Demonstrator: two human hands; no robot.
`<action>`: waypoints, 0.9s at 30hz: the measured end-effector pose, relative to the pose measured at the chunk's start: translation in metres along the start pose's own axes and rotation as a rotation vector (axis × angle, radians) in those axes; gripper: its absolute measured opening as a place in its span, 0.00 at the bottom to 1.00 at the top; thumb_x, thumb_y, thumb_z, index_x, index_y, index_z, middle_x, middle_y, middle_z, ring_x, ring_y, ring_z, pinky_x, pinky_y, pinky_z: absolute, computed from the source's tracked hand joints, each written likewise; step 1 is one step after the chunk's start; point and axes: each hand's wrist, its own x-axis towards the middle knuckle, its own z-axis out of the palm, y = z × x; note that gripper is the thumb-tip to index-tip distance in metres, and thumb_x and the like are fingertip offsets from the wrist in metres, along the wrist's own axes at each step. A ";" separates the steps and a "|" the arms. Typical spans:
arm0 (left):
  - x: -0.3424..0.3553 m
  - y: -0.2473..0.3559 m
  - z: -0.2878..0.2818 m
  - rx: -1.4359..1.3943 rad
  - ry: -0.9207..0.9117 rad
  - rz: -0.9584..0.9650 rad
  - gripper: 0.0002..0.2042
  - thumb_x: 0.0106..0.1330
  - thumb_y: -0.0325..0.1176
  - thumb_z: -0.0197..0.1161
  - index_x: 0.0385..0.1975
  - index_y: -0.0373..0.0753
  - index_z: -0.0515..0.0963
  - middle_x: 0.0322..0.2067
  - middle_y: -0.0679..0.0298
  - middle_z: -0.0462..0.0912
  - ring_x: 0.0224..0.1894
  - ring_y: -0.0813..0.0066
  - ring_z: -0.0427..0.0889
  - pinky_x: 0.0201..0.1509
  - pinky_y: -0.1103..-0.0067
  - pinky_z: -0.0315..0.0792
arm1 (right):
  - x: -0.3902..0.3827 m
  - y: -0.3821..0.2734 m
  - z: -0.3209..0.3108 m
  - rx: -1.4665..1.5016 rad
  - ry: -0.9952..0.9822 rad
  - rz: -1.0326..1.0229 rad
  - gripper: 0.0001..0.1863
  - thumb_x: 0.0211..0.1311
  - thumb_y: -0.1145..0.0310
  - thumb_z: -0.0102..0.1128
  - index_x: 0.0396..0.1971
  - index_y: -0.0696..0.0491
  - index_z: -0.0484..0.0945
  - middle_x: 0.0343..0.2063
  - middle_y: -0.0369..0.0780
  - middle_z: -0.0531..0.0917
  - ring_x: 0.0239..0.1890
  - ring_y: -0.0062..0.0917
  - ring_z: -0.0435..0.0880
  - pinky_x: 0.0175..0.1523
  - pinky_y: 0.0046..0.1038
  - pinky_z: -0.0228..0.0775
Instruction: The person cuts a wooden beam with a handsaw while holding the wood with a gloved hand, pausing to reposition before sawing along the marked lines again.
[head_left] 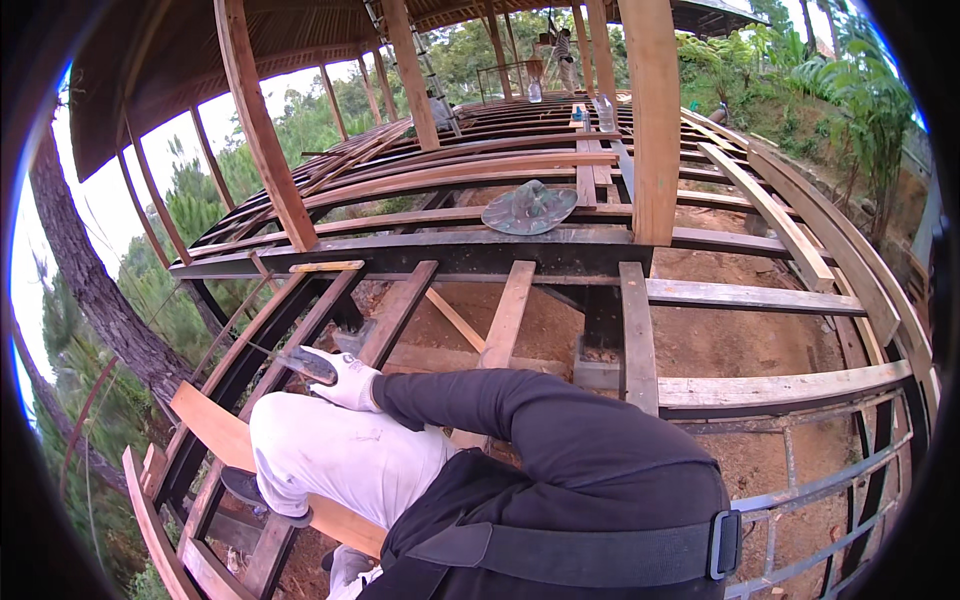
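Note:
My right hand (348, 382), in a white glove, is closed on a grey-and-black handled tool (310, 364); its thin tip reaches left toward the dark-edged joists. My dark-sleeved arm stretches across my body, above my bent, light-trousered leg (330, 455). Beneath that leg an orange-brown plank (208, 420) lies slanted across the joists (400, 315). A short yellow strip (325, 267) rests on the near ends of joists by the dark cross beam (470, 258). I cannot make out my left hand.
Open framing with gaps over dirt surrounds me, with upright posts (652, 120) and a camouflage hat (528, 208) ahead. A metal frame (790, 500) is at lower right. Bottles (605, 115) and a co-worker (565, 60) are farther back. A tree trunk (110, 290) stands left.

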 end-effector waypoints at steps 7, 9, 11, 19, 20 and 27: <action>-0.010 -0.009 -0.002 0.000 -0.005 -0.021 0.50 0.54 0.65 0.71 0.71 0.37 0.63 0.66 0.48 0.73 0.65 0.49 0.76 0.68 0.59 0.71 | 0.051 -0.002 -0.013 0.081 0.086 0.029 0.37 0.61 0.66 0.66 0.71 0.55 0.66 0.63 0.48 0.79 0.66 0.38 0.78 0.71 0.32 0.68; -0.002 -0.022 0.005 0.012 -0.005 -0.027 0.50 0.55 0.65 0.71 0.71 0.37 0.64 0.66 0.49 0.73 0.65 0.49 0.76 0.68 0.59 0.71 | 0.051 -0.005 -0.019 0.075 0.071 0.053 0.38 0.61 0.66 0.65 0.72 0.55 0.65 0.63 0.49 0.79 0.66 0.39 0.78 0.70 0.33 0.69; 0.000 -0.022 0.009 0.002 -0.005 -0.044 0.50 0.55 0.66 0.71 0.71 0.36 0.64 0.66 0.49 0.73 0.65 0.50 0.76 0.68 0.60 0.71 | 0.050 -0.001 -0.021 0.012 0.078 0.034 0.36 0.65 0.70 0.64 0.73 0.54 0.65 0.64 0.45 0.79 0.64 0.32 0.79 0.70 0.30 0.68; 0.008 -0.029 -0.001 0.017 0.020 -0.095 0.49 0.56 0.68 0.69 0.69 0.35 0.68 0.67 0.49 0.73 0.65 0.50 0.75 0.68 0.60 0.71 | 0.041 0.024 -0.029 0.006 0.145 0.122 0.39 0.64 0.63 0.64 0.74 0.57 0.62 0.66 0.50 0.76 0.68 0.40 0.76 0.71 0.32 0.67; 0.007 -0.029 -0.004 0.017 0.020 -0.098 0.49 0.56 0.69 0.69 0.69 0.35 0.69 0.67 0.49 0.73 0.65 0.50 0.75 0.68 0.60 0.71 | 0.041 0.027 -0.024 0.011 0.141 0.130 0.39 0.64 0.63 0.64 0.74 0.57 0.62 0.66 0.50 0.76 0.68 0.40 0.76 0.71 0.32 0.67; 0.021 -0.038 0.011 -0.076 0.012 -0.110 0.47 0.55 0.66 0.72 0.67 0.36 0.71 0.64 0.48 0.76 0.64 0.48 0.76 0.69 0.58 0.70 | 0.047 0.027 0.010 -0.031 0.045 0.188 0.38 0.64 0.64 0.65 0.73 0.54 0.63 0.63 0.52 0.78 0.66 0.42 0.78 0.69 0.34 0.69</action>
